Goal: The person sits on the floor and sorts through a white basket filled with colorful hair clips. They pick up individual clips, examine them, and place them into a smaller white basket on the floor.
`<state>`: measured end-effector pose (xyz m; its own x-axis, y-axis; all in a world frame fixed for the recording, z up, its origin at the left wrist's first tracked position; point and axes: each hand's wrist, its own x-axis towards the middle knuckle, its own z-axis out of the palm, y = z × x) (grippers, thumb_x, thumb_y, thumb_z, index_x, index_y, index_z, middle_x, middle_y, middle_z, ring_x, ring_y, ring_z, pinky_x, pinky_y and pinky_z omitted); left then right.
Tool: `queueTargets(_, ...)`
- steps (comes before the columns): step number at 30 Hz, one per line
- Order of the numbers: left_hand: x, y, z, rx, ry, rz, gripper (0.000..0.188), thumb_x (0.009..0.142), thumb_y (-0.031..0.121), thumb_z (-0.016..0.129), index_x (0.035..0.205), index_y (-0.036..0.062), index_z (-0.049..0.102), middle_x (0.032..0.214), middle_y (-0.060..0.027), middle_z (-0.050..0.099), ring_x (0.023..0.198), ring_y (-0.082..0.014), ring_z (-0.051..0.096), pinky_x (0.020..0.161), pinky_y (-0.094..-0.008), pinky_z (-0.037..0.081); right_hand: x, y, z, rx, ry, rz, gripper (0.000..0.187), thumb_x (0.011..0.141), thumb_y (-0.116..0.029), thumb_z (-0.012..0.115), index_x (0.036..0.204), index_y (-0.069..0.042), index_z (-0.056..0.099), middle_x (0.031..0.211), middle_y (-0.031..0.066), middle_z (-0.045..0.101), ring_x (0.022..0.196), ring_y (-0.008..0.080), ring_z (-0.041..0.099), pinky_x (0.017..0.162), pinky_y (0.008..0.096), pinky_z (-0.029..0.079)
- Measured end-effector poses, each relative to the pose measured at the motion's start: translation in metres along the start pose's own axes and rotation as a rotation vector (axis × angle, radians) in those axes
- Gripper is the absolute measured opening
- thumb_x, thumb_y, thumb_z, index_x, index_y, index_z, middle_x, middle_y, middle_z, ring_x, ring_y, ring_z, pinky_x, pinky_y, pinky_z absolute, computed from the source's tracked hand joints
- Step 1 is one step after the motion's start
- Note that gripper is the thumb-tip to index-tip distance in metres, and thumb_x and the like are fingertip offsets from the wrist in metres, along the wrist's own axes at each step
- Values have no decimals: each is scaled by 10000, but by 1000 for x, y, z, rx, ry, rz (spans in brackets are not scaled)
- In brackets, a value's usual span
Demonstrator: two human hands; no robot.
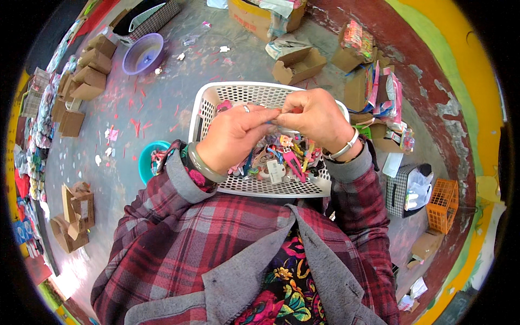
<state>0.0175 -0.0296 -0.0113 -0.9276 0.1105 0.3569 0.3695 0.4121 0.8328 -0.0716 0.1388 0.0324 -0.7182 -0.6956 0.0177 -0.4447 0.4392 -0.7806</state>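
A white perforated plastic basket (pixel 246 188) sits right in front of me. In it lies a heap of small colourful hair clips (pixel 292 160), with a white tag (pixel 275 171) on top near the front. Above the heap, my left hand (pixel 234 132) and my right hand (pixel 318 120) meet at the fingertips. Both are closed in a pinch, thumbs against fingers. Whatever is between the fingertips is too small and too covered to name. A ring and a bangle show on the left hand and wrist, and a pale bracelet on the right wrist.
Left of the basket stands a teal tub (pixel 146 162) with small items inside. Farther off are a purple basin (pixel 143 54) and several cardboard boxes (pixel 86 84). An open carton (pixel 299 66) lies beyond the basket. At right stand a checked bag (pixel 398 192) and an orange crate (pixel 443 206).
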Motion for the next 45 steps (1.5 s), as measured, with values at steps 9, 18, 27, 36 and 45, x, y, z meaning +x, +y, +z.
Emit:
queueTargets(9, 9, 13, -6, -604, 0, -510, 219, 860, 169, 591, 975, -12, 637, 704, 19, 579, 618, -26, 482, 544, -179, 383, 15, -28, -10, -451, -38, -162, 226, 669, -274, 637, 669, -48, 632, 655, 161, 600, 639, 339, 597, 551, 412, 463)
queueTargets(18, 9, 8, -8, -663, 87, -556, 208, 838, 156, 577, 948, -4, 652, 742, 26, 609, 639, -25, 499, 561, -178, 391, 23, -36, -5, -546, -36, -352, 117, 680, -163, 604, 716, -51, 604, 638, 145, 592, 613, 328, 589, 526, 399, 447)
queueTargets(27, 10, 22, -12, -389, 39, -523, 198, 842, 89, 527, 967, -5, 647, 835, -13, 635, 725, -62, 554, 663, -193, 442, 22, -37, -24, -224, -156, -308, 92, 703, -112, 611, 755, -36, 610, 614, 113, 572, 567, 217, 565, 514, 323, 421)
queueTargets(36, 12, 24, -17, -639, 147, -384, 258, 832, 91, 438, 926, -31, 645, 874, -68, 648, 835, -120, 578, 798, -258, 442, 16, -11, -38, -208, -88, -250, 129, 699, -137, 562, 753, -56, 646, 694, 160, 606, 641, 324, 595, 573, 407, 463)
queueTargets(45, 8, 11, -16, -608, 210, -295, 239, 786, 43, 415, 813, -48, 634, 880, -110, 639, 858, -173, 586, 846, -291, 430, 10, 42, 23, -913, -101, 11, 142, 696, -113, 545, 670, -34, 659, 665, 177, 620, 647, 327, 628, 566, 424, 497)
